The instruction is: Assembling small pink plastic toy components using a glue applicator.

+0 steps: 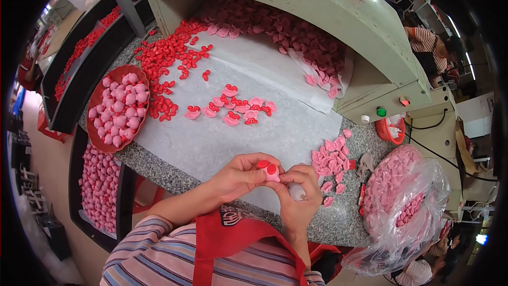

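Note:
Both hands meet over the near edge of the white sheet (pixel 211 148). Between their fingertips is a small pink rubbery toy part (pixel 272 175) with two red ovals on top. My left hand (pixel 241 176) pinches it from the left, thumb in front. My right hand (pixel 300 196) grips its other side with thumb and forefinger. Something whitish and rounded shows in the right palm; I cannot make out what it is. Farther off on the sheet lie several pink shell-shaped pieces joined with red bow-shaped pieces (pixel 231 118). Loose pink shell-shaped pieces (pixel 332 158) lie right of my right hand.
A red bowl (pixel 95 140) of pink balls stands left, beside piled red pieces (pixel 169 47). Ahead, a pale green machine (pixel 296 0) houses more pink pieces. A clear plastic bag (pixel 434 180) of pink pieces sits right, near a red basket (pixel 385 131). Black trays (pixel 74 190) flank the table.

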### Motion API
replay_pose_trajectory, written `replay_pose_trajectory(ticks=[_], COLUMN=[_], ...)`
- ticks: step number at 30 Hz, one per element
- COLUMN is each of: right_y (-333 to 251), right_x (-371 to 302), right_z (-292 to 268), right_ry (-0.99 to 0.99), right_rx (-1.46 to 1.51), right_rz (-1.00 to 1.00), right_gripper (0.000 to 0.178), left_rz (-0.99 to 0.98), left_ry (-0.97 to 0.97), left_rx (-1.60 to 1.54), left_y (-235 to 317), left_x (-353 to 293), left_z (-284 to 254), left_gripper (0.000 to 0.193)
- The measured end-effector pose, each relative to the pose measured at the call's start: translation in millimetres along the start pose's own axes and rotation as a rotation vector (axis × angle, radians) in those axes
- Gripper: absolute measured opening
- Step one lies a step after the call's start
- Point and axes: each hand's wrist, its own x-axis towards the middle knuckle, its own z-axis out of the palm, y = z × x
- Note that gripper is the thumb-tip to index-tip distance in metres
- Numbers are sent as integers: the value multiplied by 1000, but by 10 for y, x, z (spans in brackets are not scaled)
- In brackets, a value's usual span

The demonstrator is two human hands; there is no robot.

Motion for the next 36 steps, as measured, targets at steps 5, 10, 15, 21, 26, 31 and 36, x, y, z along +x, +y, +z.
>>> replay_pose_trajectory(ticks=[5, 10, 15, 21, 26, 31, 36], right_y=[196, 348, 467, 360, 316, 403, 371], right_x=[-13, 2, 26, 6, -46, -47, -31], right_z=[223, 356, 329, 315, 200, 88, 93], right_ry=[-60, -199, -206, -238, -211, -171, -179], right_rx=[35, 77, 43, 39, 15, 4, 59], right_rz=[38, 159, 135, 178, 201, 140, 68], right_gripper=[23, 21, 21, 20, 20, 19, 19], left_rz=[-43, 611, 945, 622, 606, 572, 470], left_ry=[171, 792, 1465, 1049, 1053, 984, 845], left_rx=[-73, 1158, 1827, 2124, 2221, 2187, 2098], left_y=[93, 843, 1626, 1085, 933, 899, 884], left_x=[-123, -362, -801, -427, -269, -176, -205], left_z=[-124, -337, -583, -520, -690, -773, -555], left_gripper=[30, 32, 36, 42, 39, 26, 16])
